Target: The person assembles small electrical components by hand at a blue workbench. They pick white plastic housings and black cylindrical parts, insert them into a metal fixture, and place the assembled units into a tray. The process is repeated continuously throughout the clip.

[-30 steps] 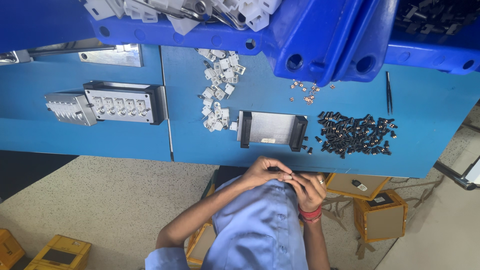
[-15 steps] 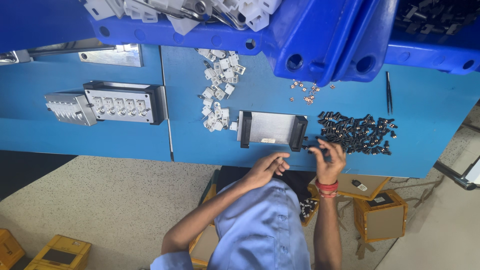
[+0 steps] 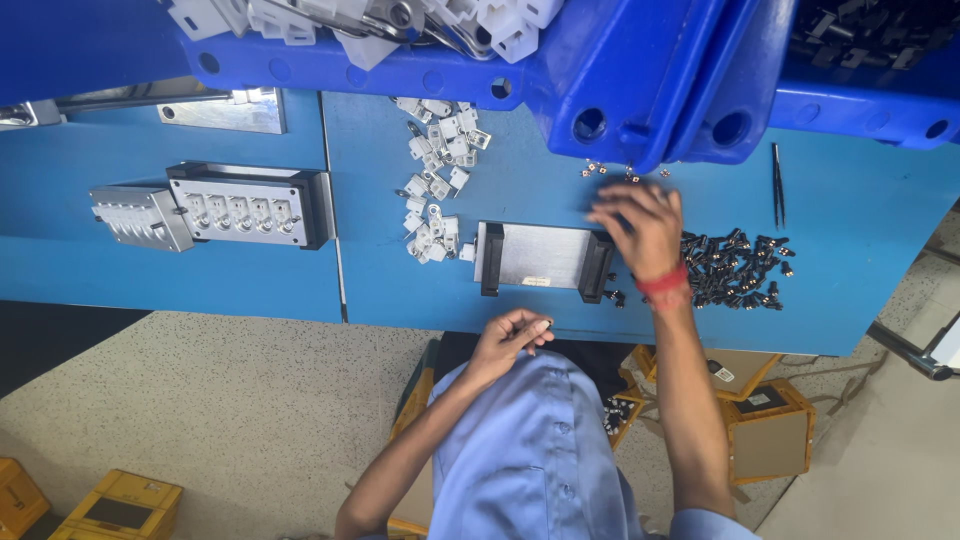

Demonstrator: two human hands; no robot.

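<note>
— Where is the right hand [image 3: 640, 225] seen?

— It is stretched out over the blue bench [image 3: 400, 280], above the right end of the metal fixture [image 3: 543, 257]. It is blurred. The fingers are spread and slightly curled, and whether anything is held in them cannot be told. A red band [image 3: 664, 283] is worn on the wrist.

— And the left hand [image 3: 505, 340]?

— It is kept close to the body, just off the bench's near edge, above the blue shirt [image 3: 540, 450]. The fingertips are pinched together on a small pale part [image 3: 541, 325], whose kind cannot be made out.

— What is laid near the hands?

— A heap of small black parts [image 3: 735, 265] is spread just right of the right wrist. A scatter of white plastic pieces [image 3: 435, 180] is found left of the fixture, the nearest ones just beside its left end. A few tiny metal bits [image 3: 610, 170] are seen beyond the right hand's fingers, under the blue bins [image 3: 620, 60].

— Anything farther off?

— A larger grey jig [image 3: 250, 205] with a row of sockets is set well to the left, with a smaller metal block [image 3: 140, 215] touching its left side. Black tweezers [image 3: 777, 185] are laid at the right, beyond the black parts.
</note>
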